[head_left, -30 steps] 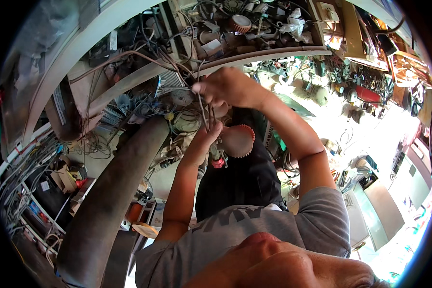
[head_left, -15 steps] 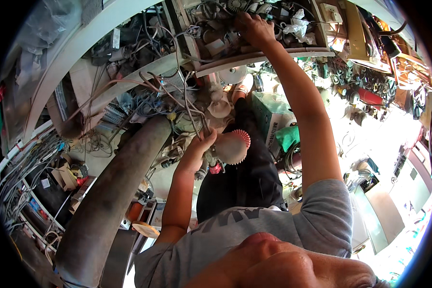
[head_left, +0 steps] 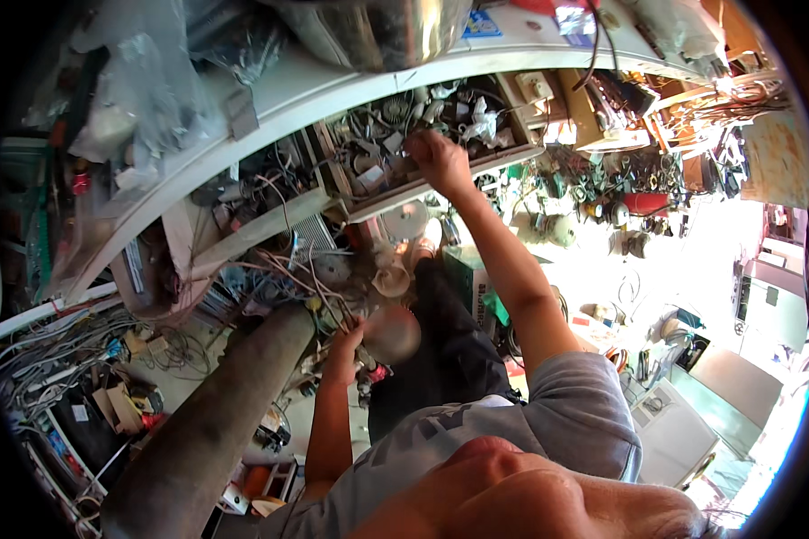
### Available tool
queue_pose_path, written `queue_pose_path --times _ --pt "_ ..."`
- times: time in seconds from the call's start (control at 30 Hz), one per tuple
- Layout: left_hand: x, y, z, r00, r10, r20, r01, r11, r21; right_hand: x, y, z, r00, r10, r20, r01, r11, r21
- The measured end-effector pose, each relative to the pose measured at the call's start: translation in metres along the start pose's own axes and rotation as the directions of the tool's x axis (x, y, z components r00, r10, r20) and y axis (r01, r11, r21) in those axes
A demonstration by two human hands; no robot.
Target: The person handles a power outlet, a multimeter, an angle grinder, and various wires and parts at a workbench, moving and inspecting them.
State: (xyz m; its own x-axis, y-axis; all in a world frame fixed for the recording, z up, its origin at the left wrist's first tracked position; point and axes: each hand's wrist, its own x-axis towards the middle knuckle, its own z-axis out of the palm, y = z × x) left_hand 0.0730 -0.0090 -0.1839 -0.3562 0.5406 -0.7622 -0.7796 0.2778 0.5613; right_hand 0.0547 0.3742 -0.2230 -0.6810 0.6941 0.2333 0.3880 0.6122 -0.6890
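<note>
- Two hands work apart: the right hand (head_left: 436, 154) reaches up into a cluttered shelf compartment (head_left: 395, 153), fingers curled among small metal parts, though what it pinches I cannot tell; the left hand (head_left: 346, 346) is closed around a round pinkish cap-like part (head_left: 392, 334) lower down, beside a bundle of thin wires (head_left: 288, 269).
- One long white shelf (head_left: 270, 99) arches overhead, with one shiny metal bowl (head_left: 377, 27) on top.
- One thick grey pipe (head_left: 216, 422) slants just left of the left hand.
- Step in hand, as I judge it: searching the compartment for a piece to go with the held part; next calls for a careful fingertip pick among tangled bits.
</note>
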Motion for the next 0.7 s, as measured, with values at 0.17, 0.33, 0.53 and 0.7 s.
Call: queue_pose_path --times 0.17,0.33,0.53,0.7 --pt "-0.035 -0.001 -0.018 0.993 0.105 -0.051 -0.106 0.994 -0.014 -0.005 -0.039 -0.025 0.966 0.230 0.115 -0.257 0.855 0.451" --pt "-0.046 0.014 -0.017 0.988 0.143 -0.064 -0.147 0.987 -0.063 -0.023 -0.024 -0.047 0.961 0.277 0.021 -0.264 0.883 0.388" --pt "-0.079 0.038 -0.006 0.951 0.286 -0.119 -0.307 0.925 -0.224 -0.045 -0.053 -0.104 0.870 0.355 0.342 -0.439 0.242 0.866" --pt "-0.083 0.040 -0.017 0.917 0.347 -0.196 -0.388 0.890 -0.240 -0.041 -0.087 -0.167 0.818 0.424 0.389 -0.456 0.065 0.888"
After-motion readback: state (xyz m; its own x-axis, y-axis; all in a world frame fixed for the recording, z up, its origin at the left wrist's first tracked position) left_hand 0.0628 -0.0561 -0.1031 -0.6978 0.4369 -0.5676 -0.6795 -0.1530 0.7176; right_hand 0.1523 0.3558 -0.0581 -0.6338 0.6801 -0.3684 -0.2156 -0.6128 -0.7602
